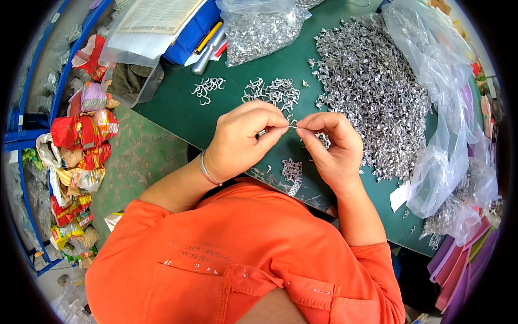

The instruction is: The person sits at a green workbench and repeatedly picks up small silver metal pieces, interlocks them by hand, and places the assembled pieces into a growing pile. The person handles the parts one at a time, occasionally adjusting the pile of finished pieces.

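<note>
Over the table's near edge, my left hand [244, 135] and my right hand [335, 144] meet, thumbs and fingers pinched together. Between their fingertips is a small silvery metal piece [292, 127], thin and partly covered. Its exact shape is too small to tell. Just beyond my hands lies a cluster of small curved, hook-like metal pieces [283, 93], with a smaller cluster [207, 88] to its left. Closer to my body is a little heap of similar small pieces [292, 170]. More pieces are partly hidden behind my right hand.
A broad pile of small silver metal parts [372, 97] covers the green table's [226, 121] right side, bordered by clear plastic sheeting [440, 70]. At the back are a filled clear bag [261, 29], a blue bin [186, 35] and a yellow pen [209, 38]. Blue shelving [22, 135] stands left.
</note>
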Tool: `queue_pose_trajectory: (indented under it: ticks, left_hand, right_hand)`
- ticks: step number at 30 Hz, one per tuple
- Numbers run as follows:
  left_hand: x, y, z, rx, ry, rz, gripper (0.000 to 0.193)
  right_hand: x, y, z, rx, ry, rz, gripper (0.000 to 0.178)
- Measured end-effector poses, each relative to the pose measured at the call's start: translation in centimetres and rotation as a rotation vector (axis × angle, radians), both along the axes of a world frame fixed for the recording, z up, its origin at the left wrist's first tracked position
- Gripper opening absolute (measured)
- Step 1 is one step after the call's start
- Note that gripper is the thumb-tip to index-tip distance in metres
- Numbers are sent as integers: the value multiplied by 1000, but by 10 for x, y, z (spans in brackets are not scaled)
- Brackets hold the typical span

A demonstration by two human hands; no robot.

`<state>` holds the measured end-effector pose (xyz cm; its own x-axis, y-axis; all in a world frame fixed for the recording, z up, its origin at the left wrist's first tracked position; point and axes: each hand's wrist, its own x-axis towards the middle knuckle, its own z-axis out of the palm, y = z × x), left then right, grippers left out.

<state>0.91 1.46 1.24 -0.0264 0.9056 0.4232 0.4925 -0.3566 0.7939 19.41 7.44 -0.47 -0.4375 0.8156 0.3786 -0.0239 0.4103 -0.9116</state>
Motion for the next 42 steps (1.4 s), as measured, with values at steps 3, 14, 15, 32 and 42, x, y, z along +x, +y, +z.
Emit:
queue_pose_trajectory:
  ticks: [3,14,15,32,42]
  left_hand:
    - [0,0,-2,95,61,6,11]
    - [-1,-3,-3,176,103,-52,21]
    - [-2,-3,-3,153,99,-71,24]
    - [9,-5,-8,-118,-219,-104,12]
    - [5,-5,-8,15,-143,-115,10]
  right_hand:
    - [0,1,0,36,7,17,17]
    - [1,-1,3,11,-40,21,15]
    - [3,-1,6,6,-82,31,14]
    - [14,2,20,-353,-33,162,16]
    - [12,1,17,-201,0,152,21]
